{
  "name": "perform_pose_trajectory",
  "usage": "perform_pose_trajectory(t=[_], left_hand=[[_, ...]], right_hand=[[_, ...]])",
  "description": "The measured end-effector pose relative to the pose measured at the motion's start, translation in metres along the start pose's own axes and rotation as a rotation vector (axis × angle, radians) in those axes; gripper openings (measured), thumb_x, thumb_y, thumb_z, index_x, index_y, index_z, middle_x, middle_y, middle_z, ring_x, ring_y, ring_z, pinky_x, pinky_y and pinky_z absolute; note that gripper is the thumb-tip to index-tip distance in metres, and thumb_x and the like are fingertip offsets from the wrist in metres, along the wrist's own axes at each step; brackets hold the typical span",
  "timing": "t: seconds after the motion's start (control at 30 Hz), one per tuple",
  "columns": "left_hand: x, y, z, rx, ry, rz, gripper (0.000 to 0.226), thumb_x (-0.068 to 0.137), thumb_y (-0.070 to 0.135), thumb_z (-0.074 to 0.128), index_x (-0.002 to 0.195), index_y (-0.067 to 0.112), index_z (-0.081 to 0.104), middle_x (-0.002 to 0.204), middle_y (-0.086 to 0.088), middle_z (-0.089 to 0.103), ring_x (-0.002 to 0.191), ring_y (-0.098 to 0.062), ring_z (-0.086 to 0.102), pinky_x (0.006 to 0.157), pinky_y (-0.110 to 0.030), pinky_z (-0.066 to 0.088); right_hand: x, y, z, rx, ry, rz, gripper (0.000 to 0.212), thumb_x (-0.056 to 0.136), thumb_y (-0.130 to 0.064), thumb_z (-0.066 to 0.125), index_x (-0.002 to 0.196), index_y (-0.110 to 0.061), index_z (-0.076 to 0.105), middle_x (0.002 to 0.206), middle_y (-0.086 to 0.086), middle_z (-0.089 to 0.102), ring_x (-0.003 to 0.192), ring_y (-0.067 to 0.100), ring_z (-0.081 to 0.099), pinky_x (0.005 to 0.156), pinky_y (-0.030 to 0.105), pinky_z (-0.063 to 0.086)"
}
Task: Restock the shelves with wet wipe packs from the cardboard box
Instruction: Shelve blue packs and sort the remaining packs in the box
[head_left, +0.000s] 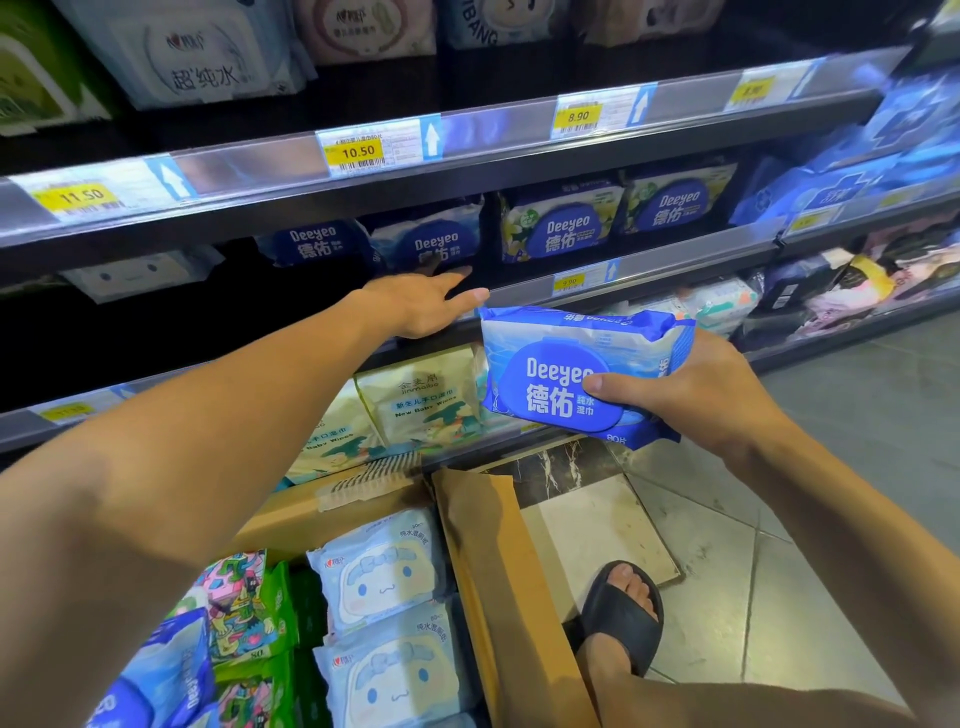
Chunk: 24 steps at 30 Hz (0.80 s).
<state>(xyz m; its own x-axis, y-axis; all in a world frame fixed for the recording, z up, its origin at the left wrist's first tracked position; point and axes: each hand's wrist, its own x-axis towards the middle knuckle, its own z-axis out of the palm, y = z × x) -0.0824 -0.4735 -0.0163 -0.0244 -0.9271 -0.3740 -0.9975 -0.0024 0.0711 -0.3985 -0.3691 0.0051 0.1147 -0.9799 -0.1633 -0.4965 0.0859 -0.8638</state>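
Note:
My right hand (696, 395) grips a blue Deeyeo wet wipe pack (561, 374) by its right end, thumb across the front, in front of the shelf edge. My left hand (421, 304) reaches out with straight fingers to the middle shelf (675, 270), just below two matching blue Deeyeo packs (426, 244) that stand there. It holds nothing. The open cardboard box (493, 571) sits on the floor below, with several wipe packs inside, among them pale blue cartoon packs (384, 577) and green ones (244, 613).
Two green-and-blue Deeyeo packs (566, 223) stand to the right on the same shelf. Cream baby wipe packs (421, 405) fill the shelf below. The upper shelf rail (363, 150) carries price tags. My sandalled foot (623, 613) stands on the tiled floor beside the box.

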Motion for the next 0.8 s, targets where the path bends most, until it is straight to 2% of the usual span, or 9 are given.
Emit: perform_pose_trajectory(t=[0.1, 0.17, 0.27, 0.33, 0.37, 0.47, 0.57, 0.7, 0.8], left_hand=[[-0.005, -0.004, 0.001, 0.028, 0.027, 0.003, 0.084, 0.091, 0.086, 0.014, 0.163, 0.042, 0.009, 0.172, -0.005, 0.016, 0.154, -0.032, 0.027, 0.121, -0.051, 0.030], [-0.014, -0.005, 0.003, 0.030, 0.106, 0.042, 0.076, 0.100, 0.074, 0.026, 0.164, 0.034, 0.015, 0.168, -0.008, 0.028, 0.149, -0.033, 0.036, 0.116, -0.049, 0.037], [-0.037, -0.002, 0.013, -0.085, 0.368, 0.177, 0.056, 0.106, 0.039, 0.048, 0.158, 0.022, 0.037, 0.157, -0.006, 0.045, 0.141, -0.029, 0.046, 0.111, -0.046, 0.043], [-0.053, 0.003, 0.026, -0.263, 0.508, 0.233, 0.045, 0.103, 0.016, 0.050, 0.148, 0.017, 0.053, 0.148, -0.005, 0.056, 0.134, -0.025, 0.052, 0.109, -0.043, 0.045], [-0.063, 0.007, 0.032, -0.390, 0.521, 0.232, 0.044, 0.101, 0.007, 0.048, 0.143, 0.016, 0.058, 0.141, -0.005, 0.062, 0.128, -0.023, 0.057, 0.106, -0.040, 0.048], [-0.090, 0.021, 0.046, -0.881, 0.344, 0.169, 0.051, 0.096, -0.005, 0.043, 0.134, 0.022, 0.063, 0.118, 0.002, 0.073, 0.106, -0.013, 0.069, 0.089, -0.033, 0.056], [-0.109, 0.027, 0.047, -1.305, 0.233, -0.014, 0.031, 0.101, 0.004, 0.051, 0.121, 0.023, 0.067, 0.106, -0.003, 0.077, 0.088, -0.015, 0.070, 0.083, -0.038, 0.059], [-0.130, 0.015, 0.044, -1.382, 0.152, -0.057, 0.034, 0.098, -0.003, 0.047, 0.119, 0.012, 0.069, 0.110, -0.009, 0.077, 0.088, -0.015, 0.067, 0.085, -0.030, 0.059], [-0.139, 0.003, 0.035, -1.422, 0.212, -0.033, 0.040, 0.092, -0.009, 0.047, 0.116, 0.011, 0.071, 0.108, -0.004, 0.077, 0.089, -0.012, 0.068, 0.088, -0.031, 0.058]], right_hand=[[-0.002, -0.004, 0.001, -0.001, -0.022, -0.017, 0.042, 0.064, -0.045, 0.096, 0.097, -0.025, 0.078, 0.083, -0.015, 0.079, 0.067, 0.003, 0.071, 0.059, 0.026, 0.049], [-0.002, -0.006, 0.003, -0.008, -0.026, -0.028, 0.040, 0.065, -0.044, 0.096, 0.096, -0.026, 0.078, 0.084, -0.017, 0.079, 0.072, 0.002, 0.073, 0.064, 0.027, 0.053], [-0.003, -0.009, 0.007, -0.035, -0.002, -0.020, 0.044, 0.063, -0.048, 0.096, 0.097, -0.027, 0.077, 0.084, -0.018, 0.079, 0.080, 0.005, 0.075, 0.070, 0.032, 0.057], [-0.004, -0.012, 0.010, -0.045, 0.007, -0.015, 0.045, 0.062, -0.047, 0.096, 0.098, -0.028, 0.077, 0.087, -0.017, 0.079, 0.083, 0.007, 0.075, 0.078, 0.036, 0.060], [-0.005, -0.014, 0.012, -0.040, 0.005, -0.018, 0.045, 0.062, -0.046, 0.097, 0.099, -0.028, 0.077, 0.089, -0.016, 0.079, 0.084, 0.007, 0.075, 0.081, 0.037, 0.061], [-0.007, -0.018, 0.019, -0.016, -0.014, -0.025, 0.049, 0.062, -0.045, 0.097, 0.101, -0.026, 0.077, 0.092, -0.016, 0.079, 0.084, 0.006, 0.075, 0.083, 0.039, 0.062], [-0.007, -0.021, 0.027, -0.006, -0.043, -0.066, 0.052, 0.062, -0.045, 0.097, 0.105, -0.026, 0.075, 0.093, -0.020, 0.079, 0.082, -0.001, 0.074, 0.083, 0.035, 0.062], [-0.001, -0.033, 0.039, 0.026, -0.021, -0.068, 0.085, 0.045, -0.056, 0.098, 0.116, -0.031, 0.061, 0.104, -0.015, 0.076, 0.091, 0.005, 0.074, 0.079, 0.037, 0.062], [0.011, -0.047, 0.046, 0.014, -0.060, -0.104, 0.085, 0.040, -0.060, 0.095, 0.114, -0.028, 0.067, 0.103, -0.013, 0.077, 0.092, 0.010, 0.075, 0.078, 0.038, 0.063]])
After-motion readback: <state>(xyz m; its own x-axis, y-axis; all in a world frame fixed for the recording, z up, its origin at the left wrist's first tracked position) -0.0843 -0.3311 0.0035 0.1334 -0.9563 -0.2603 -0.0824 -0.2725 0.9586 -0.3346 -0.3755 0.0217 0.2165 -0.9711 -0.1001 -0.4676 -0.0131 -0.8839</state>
